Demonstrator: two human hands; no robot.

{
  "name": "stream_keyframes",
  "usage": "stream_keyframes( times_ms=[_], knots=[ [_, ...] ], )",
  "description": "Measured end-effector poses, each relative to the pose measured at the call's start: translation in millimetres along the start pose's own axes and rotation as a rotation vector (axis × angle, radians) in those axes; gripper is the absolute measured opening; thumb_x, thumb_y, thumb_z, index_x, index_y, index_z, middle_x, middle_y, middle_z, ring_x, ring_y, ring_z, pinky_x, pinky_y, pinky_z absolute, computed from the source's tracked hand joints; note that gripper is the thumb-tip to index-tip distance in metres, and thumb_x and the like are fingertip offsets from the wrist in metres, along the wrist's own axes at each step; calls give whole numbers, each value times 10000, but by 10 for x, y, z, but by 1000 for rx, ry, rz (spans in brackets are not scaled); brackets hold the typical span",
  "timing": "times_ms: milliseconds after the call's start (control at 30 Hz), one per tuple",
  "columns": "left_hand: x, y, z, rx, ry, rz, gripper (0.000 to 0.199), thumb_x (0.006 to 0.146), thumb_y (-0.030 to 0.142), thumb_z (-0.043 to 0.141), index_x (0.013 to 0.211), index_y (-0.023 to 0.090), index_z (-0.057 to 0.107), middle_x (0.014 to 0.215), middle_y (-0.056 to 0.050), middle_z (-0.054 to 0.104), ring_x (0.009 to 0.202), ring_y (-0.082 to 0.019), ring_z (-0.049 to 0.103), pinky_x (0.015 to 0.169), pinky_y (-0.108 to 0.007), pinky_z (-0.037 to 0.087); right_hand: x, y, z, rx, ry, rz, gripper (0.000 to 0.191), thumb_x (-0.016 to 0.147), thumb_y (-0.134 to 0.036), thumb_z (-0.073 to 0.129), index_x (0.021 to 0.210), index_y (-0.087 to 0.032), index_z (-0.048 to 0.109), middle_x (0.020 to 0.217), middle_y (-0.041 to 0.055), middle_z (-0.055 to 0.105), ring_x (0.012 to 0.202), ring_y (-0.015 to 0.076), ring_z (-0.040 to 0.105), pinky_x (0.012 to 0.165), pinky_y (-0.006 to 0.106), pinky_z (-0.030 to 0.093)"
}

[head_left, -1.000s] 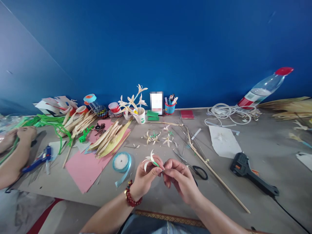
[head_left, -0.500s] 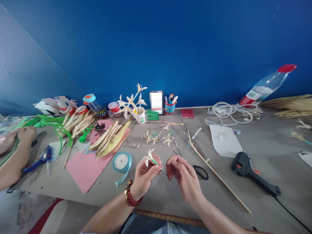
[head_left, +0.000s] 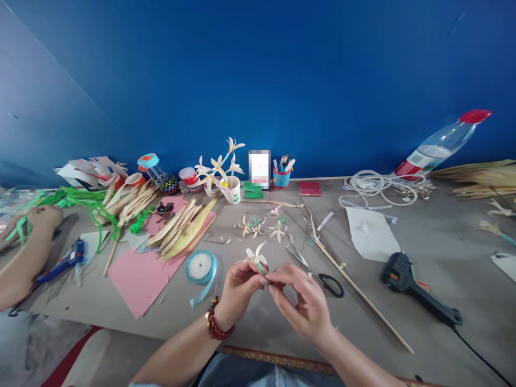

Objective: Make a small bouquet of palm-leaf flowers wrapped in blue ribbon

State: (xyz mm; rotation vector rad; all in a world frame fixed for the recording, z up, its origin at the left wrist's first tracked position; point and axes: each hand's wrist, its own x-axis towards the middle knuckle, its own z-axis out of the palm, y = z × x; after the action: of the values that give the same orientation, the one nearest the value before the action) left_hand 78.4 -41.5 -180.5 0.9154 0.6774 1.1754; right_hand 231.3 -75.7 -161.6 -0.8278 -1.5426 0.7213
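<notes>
Between the fingers of my left hand (head_left: 238,286) is a cream-white flower (head_left: 256,253) with a green stem, its petals pointing up and away from me. My right hand (head_left: 300,301) has its thumb and fingers pinched at the lower end of that green stem, touching the left fingertips. Scissors (head_left: 331,285) with black handles lie just beyond my right hand. Left of my hands sits a roll of light blue ribbon (head_left: 213,269). Several small cream flowers (head_left: 278,231) with green bits lie on the table ahead.
A black glue gun (head_left: 419,293) and a long thin stick (head_left: 374,309) lie to the right. Left are pink paper (head_left: 139,282), dried husks (head_left: 177,231) and a blue glue gun (head_left: 66,260). A cup (head_left: 233,194) holds made flowers. A co-worker's arm (head_left: 34,252) rests far left.
My right hand has moved left and closed on the flower's stem end; before, it was apart from it. The flower has tilted, its petals now facing farther away. More of the scissors shows.
</notes>
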Motion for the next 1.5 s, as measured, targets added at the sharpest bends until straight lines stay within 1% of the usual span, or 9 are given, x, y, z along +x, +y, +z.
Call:
stream_keyframes(
  times_ms=[133, 333, 433, 600, 767, 867, 967, 1167, 1500],
  knots=[
    [0, -23, -9, 6, -19, 8, 175, 685, 259, 858, 701, 164, 711, 752, -13, 639, 681, -117, 549, 637, -236, 455, 12, -24, -29, -44, 20, -20, 307, 833, -20, 599, 1021, -250, 674, 793, 31, 678, 699, 180, 635, 635, 297, 507],
    [1, -8, -6, 12, 4, -38, 249, 652, 280, 879, 695, 161, 665, 724, -4, 628, 693, -125, 547, 665, -250, 449, 5, -67, -61, -4, -2, 160, 128, 866, -123, 606, 904, -225, 674, 778, 48, 698, 669, 186, 641, 628, 300, 518],
    [13, 9, 6, -49, -28, -99, 263, 641, 267, 885, 709, 155, 657, 740, -4, 628, 684, -115, 541, 654, -240, 437, 27, -61, -62, -20, -5, 199, 87, 863, -146, 632, 857, -223, 670, 744, 31, 694, 639, 170, 630, 613, 278, 513],
    [38, 38, 16, -122, -94, -234, 262, 679, 272, 860, 755, 143, 645, 780, -5, 601, 660, -97, 513, 633, -233, 405, 60, -30, -94, -145, -62, 170, 102, 848, -133, 628, 841, -234, 638, 719, 10, 696, 605, 156, 618, 613, 269, 497],
    [51, 60, -2, -133, -162, -319, 268, 705, 307, 844, 817, 146, 662, 760, -8, 578, 716, -134, 554, 711, -280, 428, 60, 2, -126, -266, -97, 142, 128, 823, -120, 605, 775, -239, 609, 669, -5, 686, 572, 150, 602, 604, 268, 479],
    [54, 58, -11, -127, -181, -376, 280, 697, 321, 849, 819, 146, 667, 759, -20, 586, 730, -149, 569, 723, -288, 436, 56, 4, -118, -268, -97, 172, 138, 810, -122, 599, 741, -242, 607, 643, -12, 669, 563, 150, 595, 598, 267, 468],
    [54, 55, -1, -175, -182, -412, 275, 691, 313, 854, 794, 141, 666, 764, -22, 574, 727, -139, 556, 717, -271, 441, 67, -15, -101, -200, -60, 230, 122, 779, -123, 601, 737, -237, 615, 638, -13, 660, 561, 148, 596, 579, 254, 467],
    [65, 82, 47, -237, -181, -407, 263, 699, 311, 848, 727, 141, 649, 736, -7, 546, 677, -108, 520, 668, -237, 430, 81, -18, -91, -38, -50, 383, 100, 814, -164, 580, 735, -216, 612, 640, 6, 655, 587, 157, 604, 582, 252, 476],
    [72, 94, 50, -181, -204, -303, 209, 750, 295, 804, 759, 147, 657, 733, -12, 556, 683, -126, 532, 667, -269, 420, 55, -20, -141, 35, -85, 408, 128, 922, -242, 526, 847, -204, 622, 749, 33, 665, 685, 179, 628, 649, 283, 494]
  ],
)
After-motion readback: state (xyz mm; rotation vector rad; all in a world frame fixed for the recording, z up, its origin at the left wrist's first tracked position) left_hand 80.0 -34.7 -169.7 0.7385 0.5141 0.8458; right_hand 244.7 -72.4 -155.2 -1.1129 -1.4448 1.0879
